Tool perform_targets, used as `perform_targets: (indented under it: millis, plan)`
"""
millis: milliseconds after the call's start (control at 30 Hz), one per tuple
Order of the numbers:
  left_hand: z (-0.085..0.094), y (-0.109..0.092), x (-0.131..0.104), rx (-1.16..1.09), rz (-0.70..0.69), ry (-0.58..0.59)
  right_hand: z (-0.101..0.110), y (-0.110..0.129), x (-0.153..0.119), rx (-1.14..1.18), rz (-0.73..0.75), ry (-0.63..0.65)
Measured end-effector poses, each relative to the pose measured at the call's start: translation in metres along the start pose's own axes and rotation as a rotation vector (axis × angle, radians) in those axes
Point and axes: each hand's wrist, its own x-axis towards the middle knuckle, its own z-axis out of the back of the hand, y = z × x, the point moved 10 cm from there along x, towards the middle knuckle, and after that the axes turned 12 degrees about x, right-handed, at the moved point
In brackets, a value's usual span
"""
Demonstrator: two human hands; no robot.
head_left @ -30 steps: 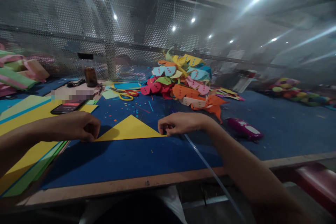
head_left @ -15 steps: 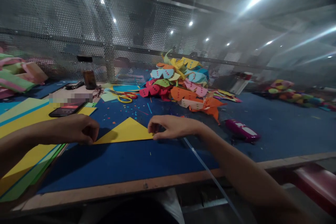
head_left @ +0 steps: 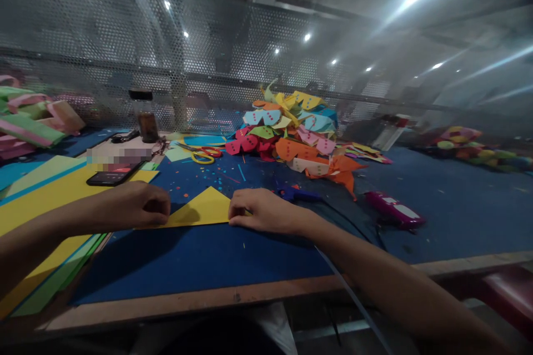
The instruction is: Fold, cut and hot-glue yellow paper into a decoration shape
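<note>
Left hand (head_left: pixel 144 206) and right hand (head_left: pixel 262 209) touch the paper (head_left: pixel 206 208) near frame centre, fingers curled, grip unclear. Creasing seems in hand; next calls for even pressure.

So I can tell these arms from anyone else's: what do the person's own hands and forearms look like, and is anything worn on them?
Both the left hand and the right hand are bare, without gloves. The left forearm and right forearm show no sleeves within the picture, and no watch or bracelet is visible. It is too dim to rule out a ring.
</note>
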Motion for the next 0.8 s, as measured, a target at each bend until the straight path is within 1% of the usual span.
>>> perform_targets:
  millis: [67,167,233,367,567,700,800]
  plan:
    - [0.006,-0.019,0.003,0.009,-0.061,-0.118,-0.001,0.003,0.0,-0.035,0.014,0.0]
    - [0.003,-0.047,0.006,-0.027,-0.192,-0.211,-0.001,0.005,-0.001,-0.075,0.03,-0.002]
    - [-0.004,-0.055,0.008,-0.018,-0.234,-0.217,-0.002,0.005,-0.001,-0.08,0.032,0.002]
    - [-0.01,-0.056,0.009,0.007,-0.258,-0.232,-0.002,0.004,-0.001,-0.04,0.028,0.007]
    - [-0.008,-0.057,0.007,0.04,-0.255,-0.258,-0.002,-0.001,0.0,0.048,-0.007,0.014]
    - [-0.006,-0.059,0.006,0.048,-0.255,-0.289,-0.002,0.001,0.0,0.059,0.003,0.013]
    - [-0.006,-0.06,0.006,0.043,-0.246,-0.277,-0.003,0.001,0.0,0.072,0.006,0.02]
